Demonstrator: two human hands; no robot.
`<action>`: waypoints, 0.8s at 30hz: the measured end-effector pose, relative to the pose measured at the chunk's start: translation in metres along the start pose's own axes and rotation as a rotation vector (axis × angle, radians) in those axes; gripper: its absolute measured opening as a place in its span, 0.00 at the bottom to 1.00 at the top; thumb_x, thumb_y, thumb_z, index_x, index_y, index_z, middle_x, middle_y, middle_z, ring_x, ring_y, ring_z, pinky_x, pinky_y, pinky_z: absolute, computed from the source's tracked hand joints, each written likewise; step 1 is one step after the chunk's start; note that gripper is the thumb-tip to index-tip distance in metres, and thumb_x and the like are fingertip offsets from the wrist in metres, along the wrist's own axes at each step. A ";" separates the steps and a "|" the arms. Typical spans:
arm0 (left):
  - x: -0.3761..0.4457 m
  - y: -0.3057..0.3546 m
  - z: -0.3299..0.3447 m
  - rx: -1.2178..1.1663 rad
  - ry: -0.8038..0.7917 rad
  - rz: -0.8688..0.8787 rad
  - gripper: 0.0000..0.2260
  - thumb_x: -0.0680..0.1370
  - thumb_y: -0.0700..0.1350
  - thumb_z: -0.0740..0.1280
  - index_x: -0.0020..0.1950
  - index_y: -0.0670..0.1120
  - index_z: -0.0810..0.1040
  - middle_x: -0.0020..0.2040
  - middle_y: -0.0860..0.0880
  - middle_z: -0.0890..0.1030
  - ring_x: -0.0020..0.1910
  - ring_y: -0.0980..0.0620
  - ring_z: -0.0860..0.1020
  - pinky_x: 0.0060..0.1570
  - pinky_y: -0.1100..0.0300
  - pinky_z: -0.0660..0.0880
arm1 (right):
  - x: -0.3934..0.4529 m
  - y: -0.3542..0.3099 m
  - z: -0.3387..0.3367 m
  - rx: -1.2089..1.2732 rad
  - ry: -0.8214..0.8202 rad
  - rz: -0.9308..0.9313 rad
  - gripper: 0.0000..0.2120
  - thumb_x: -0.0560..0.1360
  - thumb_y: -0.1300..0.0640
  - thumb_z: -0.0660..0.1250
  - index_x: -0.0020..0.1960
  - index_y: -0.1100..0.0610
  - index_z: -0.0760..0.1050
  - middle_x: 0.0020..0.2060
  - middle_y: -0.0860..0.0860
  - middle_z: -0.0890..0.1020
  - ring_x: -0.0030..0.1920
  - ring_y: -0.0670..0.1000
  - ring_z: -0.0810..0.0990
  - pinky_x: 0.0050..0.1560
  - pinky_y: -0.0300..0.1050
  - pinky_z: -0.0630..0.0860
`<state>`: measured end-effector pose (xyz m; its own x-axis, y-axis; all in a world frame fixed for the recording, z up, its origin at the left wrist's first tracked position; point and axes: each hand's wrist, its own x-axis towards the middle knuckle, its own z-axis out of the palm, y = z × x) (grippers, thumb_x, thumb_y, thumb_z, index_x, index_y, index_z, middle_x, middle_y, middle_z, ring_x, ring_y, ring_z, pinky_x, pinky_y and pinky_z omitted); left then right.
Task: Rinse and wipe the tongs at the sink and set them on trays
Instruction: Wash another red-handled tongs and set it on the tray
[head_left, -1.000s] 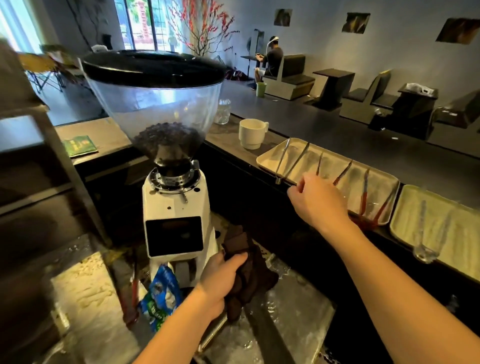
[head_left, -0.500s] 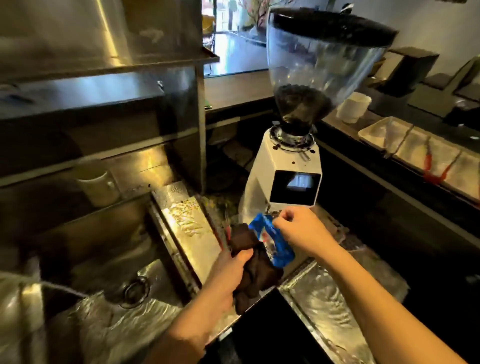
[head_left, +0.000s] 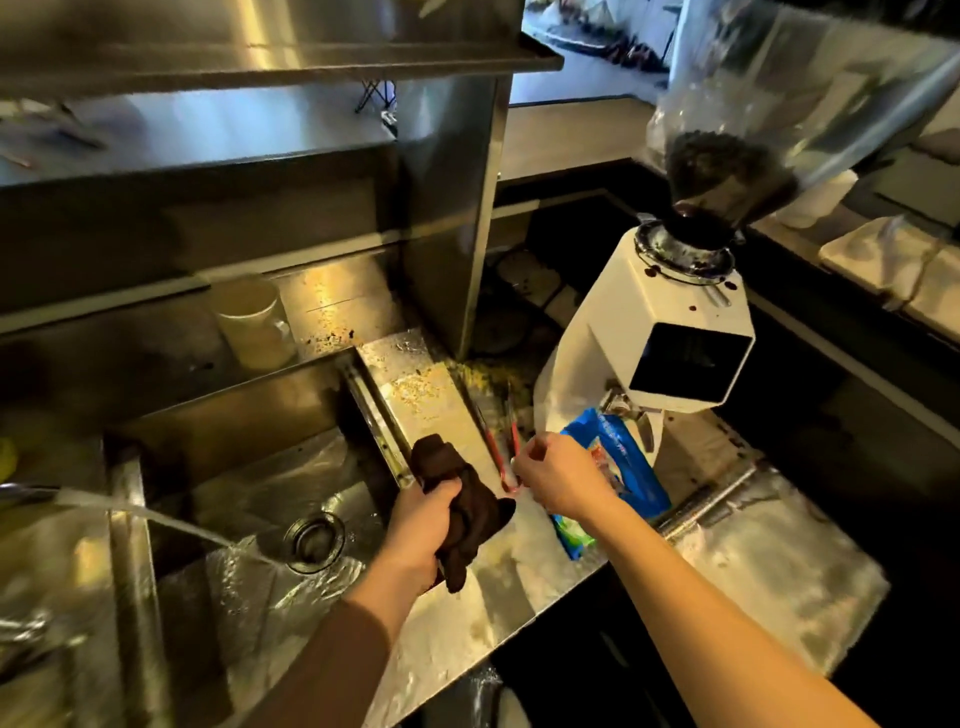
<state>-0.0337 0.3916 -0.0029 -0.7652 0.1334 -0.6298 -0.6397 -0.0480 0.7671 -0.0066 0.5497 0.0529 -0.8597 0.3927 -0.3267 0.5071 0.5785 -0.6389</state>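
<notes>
Red-handled tongs (head_left: 494, 451) lie on the wet steel counter between the sink (head_left: 244, 410) and the white coffee grinder (head_left: 649, 332). My right hand (head_left: 558, 480) pinches their near, hinged end. My left hand (head_left: 421, 519) grips a dark brown cloth (head_left: 470, 501) at the sink's right rim, just left of the tongs. Water (head_left: 171, 525) runs from a tap at the left into the basin near the drain (head_left: 314, 540). A pale tray (head_left: 878, 254) with blurred tongs on it sits at the upper right on the bar.
A blue packet (head_left: 628, 467) lies under the grinder spout, right behind my right hand. A cream cup (head_left: 254, 322) stands behind the sink under steel shelves (head_left: 260, 57). A metal bar (head_left: 706, 501) lies on the counter to the right.
My view swung left from the trays to the sink. My right hand came back from the tray, passed the blue packet and closed on the red tongs. My left hand kept the cloth.
</notes>
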 end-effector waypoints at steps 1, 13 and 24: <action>0.002 -0.001 0.002 -0.008 0.014 -0.014 0.07 0.82 0.42 0.65 0.57 0.45 0.80 0.45 0.44 0.82 0.40 0.46 0.81 0.35 0.59 0.77 | 0.008 0.003 0.003 -0.033 -0.011 0.002 0.07 0.74 0.57 0.64 0.38 0.57 0.75 0.31 0.51 0.80 0.36 0.55 0.77 0.37 0.46 0.70; 0.045 -0.016 0.024 -0.056 0.150 -0.196 0.17 0.81 0.44 0.66 0.69 0.42 0.74 0.47 0.48 0.81 0.42 0.50 0.81 0.36 0.59 0.75 | 0.131 0.053 0.066 -0.534 -0.072 -0.058 0.21 0.78 0.46 0.64 0.65 0.60 0.73 0.62 0.60 0.70 0.64 0.61 0.70 0.63 0.52 0.71; 0.035 -0.008 -0.021 -0.126 0.293 -0.112 0.14 0.78 0.42 0.71 0.63 0.44 0.78 0.57 0.41 0.83 0.56 0.38 0.82 0.63 0.38 0.76 | 0.131 0.034 0.076 -0.275 -0.052 -0.063 0.15 0.79 0.55 0.57 0.60 0.61 0.75 0.57 0.60 0.75 0.58 0.62 0.74 0.58 0.52 0.72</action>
<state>-0.0568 0.3762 -0.0331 -0.6659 -0.1443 -0.7319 -0.7112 -0.1736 0.6812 -0.1063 0.5665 -0.0640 -0.8885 0.3167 -0.3320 0.4441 0.7757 -0.4484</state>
